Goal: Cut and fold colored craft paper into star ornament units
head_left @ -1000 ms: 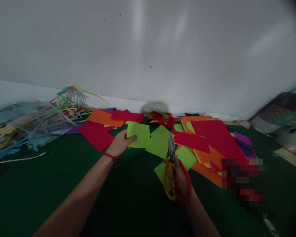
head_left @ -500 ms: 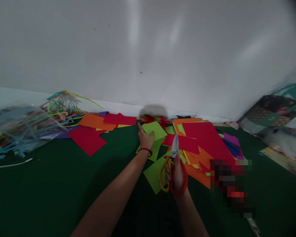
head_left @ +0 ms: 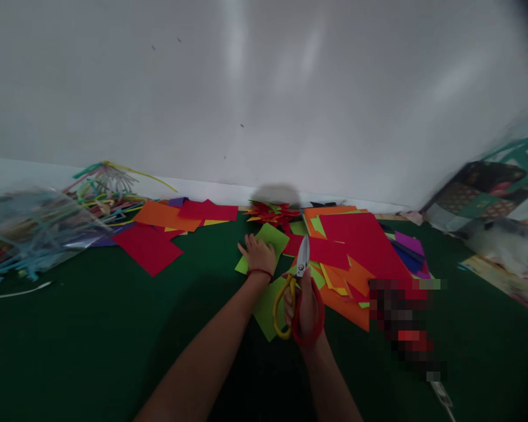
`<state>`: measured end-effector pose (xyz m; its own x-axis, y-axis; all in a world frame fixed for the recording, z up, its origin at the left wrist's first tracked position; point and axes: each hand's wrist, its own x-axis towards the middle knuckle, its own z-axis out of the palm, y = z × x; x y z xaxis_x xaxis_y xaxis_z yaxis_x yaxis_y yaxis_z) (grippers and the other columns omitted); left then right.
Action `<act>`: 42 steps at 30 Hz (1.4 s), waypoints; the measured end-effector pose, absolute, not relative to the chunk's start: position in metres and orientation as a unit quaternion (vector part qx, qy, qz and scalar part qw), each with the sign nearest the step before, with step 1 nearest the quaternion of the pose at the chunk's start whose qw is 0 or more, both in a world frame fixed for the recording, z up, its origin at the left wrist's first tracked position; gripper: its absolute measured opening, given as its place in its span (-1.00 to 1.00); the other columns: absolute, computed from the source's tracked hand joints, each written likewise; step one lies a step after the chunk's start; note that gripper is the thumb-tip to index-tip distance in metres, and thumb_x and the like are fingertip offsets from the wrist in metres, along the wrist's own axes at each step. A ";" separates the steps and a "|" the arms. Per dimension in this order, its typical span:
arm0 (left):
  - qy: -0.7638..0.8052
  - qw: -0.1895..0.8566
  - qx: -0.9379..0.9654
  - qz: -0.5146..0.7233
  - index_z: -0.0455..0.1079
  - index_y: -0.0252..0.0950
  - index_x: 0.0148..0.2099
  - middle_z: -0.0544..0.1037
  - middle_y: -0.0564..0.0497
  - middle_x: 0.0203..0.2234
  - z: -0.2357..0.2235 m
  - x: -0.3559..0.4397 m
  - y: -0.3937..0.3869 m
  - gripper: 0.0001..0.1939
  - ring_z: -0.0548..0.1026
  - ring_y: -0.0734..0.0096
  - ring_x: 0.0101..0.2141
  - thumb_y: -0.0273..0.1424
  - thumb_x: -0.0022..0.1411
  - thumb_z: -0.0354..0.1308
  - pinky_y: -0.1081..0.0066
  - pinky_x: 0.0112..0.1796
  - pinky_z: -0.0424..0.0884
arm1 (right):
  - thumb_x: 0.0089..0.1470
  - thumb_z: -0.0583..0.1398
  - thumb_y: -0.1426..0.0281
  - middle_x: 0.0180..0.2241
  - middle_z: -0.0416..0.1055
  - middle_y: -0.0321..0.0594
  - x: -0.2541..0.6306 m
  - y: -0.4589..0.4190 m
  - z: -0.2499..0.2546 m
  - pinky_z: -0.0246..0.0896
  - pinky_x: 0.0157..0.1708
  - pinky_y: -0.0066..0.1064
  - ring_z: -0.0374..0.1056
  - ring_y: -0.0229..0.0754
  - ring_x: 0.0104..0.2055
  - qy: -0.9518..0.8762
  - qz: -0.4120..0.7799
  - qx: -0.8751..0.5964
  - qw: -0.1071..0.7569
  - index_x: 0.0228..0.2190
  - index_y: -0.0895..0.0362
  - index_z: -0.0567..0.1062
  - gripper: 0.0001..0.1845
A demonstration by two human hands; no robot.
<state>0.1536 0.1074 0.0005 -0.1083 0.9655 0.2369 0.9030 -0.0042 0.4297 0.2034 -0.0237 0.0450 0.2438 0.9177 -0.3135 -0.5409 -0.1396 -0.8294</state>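
Note:
My left hand (head_left: 259, 258), with a red band at the wrist, lies over a light green paper sheet (head_left: 276, 237), its fingers spread and touching it. Part of the sheet is hidden under the hand. My right hand (head_left: 307, 308) grips a pair of scissors (head_left: 301, 268) with one yellow and one red handle. The blades are together and point away from me. Beneath the scissors another green sheet (head_left: 264, 310) rests on the dark green tabletop (head_left: 114, 346). Just beyond my left hand sits a pile of spiky red, orange and green paper cut-outs (head_left: 275, 214).
Right of my hands lie overlapping red sheets (head_left: 356, 234) and orange sheets (head_left: 347, 310). A pixelated object (head_left: 402, 322) is beside them. More red sheets (head_left: 148, 249) lie left, near a clear plastic bag (head_left: 48, 228) of coloured strips. A white wall (head_left: 264, 105) rises behind.
My left hand has drawn back a little from the cut-out pile, and its fingers now spread over the green sheet. The scissors stay in my right hand. The view has shifted slightly.

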 end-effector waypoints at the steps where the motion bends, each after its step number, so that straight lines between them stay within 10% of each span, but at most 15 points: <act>1: 0.702 0.067 0.666 0.242 0.38 -0.38 -0.19 0.21 -0.24 0.07 0.004 0.150 0.107 -0.70 0.01 0.07 0.15 -0.39 0.20 -0.14 -0.03 0.10 -0.21 | -0.09 0.01 -0.13 -0.77 0.05 -0.52 0.204 -0.023 0.044 -0.12 -0.91 -0.63 -0.09 -0.46 -0.84 -0.194 0.583 -0.482 0.625 -0.37 0.12 0.35 -0.44; 7: 0.720 0.105 0.654 0.206 0.22 -0.34 -0.03 0.29 -0.22 -0.05 0.023 0.110 0.098 -0.63 0.28 0.14 -0.03 -0.29 0.13 0.00 0.24 -0.12 0.24 | -0.11 0.00 -0.15 -0.77 0.06 -0.52 0.203 -0.023 0.041 -0.12 -0.92 -0.63 -0.08 -0.46 -0.84 -0.182 0.591 -0.490 0.615 -0.42 0.11 0.34 -0.43; 19: 0.728 0.215 0.645 0.091 0.31 -0.45 -0.14 0.39 -0.30 -0.14 0.025 0.087 0.098 -0.55 0.37 0.08 -0.08 -0.25 -0.04 0.23 0.35 -0.23 0.30 | -0.14 0.04 -0.14 -0.77 0.08 -0.50 0.199 -0.023 0.035 -0.12 -0.91 -0.62 -0.07 -0.46 -0.83 -0.212 0.570 -0.483 0.630 -0.43 0.13 0.37 -0.43; 25: 0.691 0.244 0.677 0.074 0.25 -0.33 -0.01 0.36 -0.10 -0.10 0.031 0.077 0.105 -0.67 0.40 0.29 -0.17 -0.33 0.20 0.04 0.20 -0.20 0.38 | -0.14 0.05 -0.14 -0.78 0.09 -0.50 0.204 -0.020 0.031 -0.12 -0.90 -0.62 -0.06 -0.45 -0.83 -0.210 0.562 -0.484 0.637 -0.44 0.14 0.37 -0.43; 35: 0.685 0.151 0.687 0.191 0.37 -0.39 -0.19 0.48 -0.29 -0.32 0.072 0.057 0.092 -0.72 0.45 0.09 -0.23 -0.45 0.23 -0.16 0.29 -0.32 0.29 | -0.13 0.07 -0.12 -0.79 0.09 -0.50 0.205 -0.018 0.031 -0.12 -0.91 -0.61 -0.07 -0.45 -0.84 -0.205 0.563 -0.496 0.629 -0.44 0.14 0.38 -0.45; 42: 0.610 0.225 0.701 0.293 0.36 -0.35 -0.41 0.44 0.00 -0.58 0.081 0.024 0.074 -0.63 0.39 0.37 -0.51 -0.21 0.20 -0.13 0.49 -0.53 0.18 | -0.15 0.19 0.03 -0.86 0.05 -0.52 0.205 -0.019 0.020 -0.13 -0.90 -0.60 -0.04 -0.44 -0.87 -0.266 0.546 -0.532 0.589 -0.65 0.14 0.28 -0.56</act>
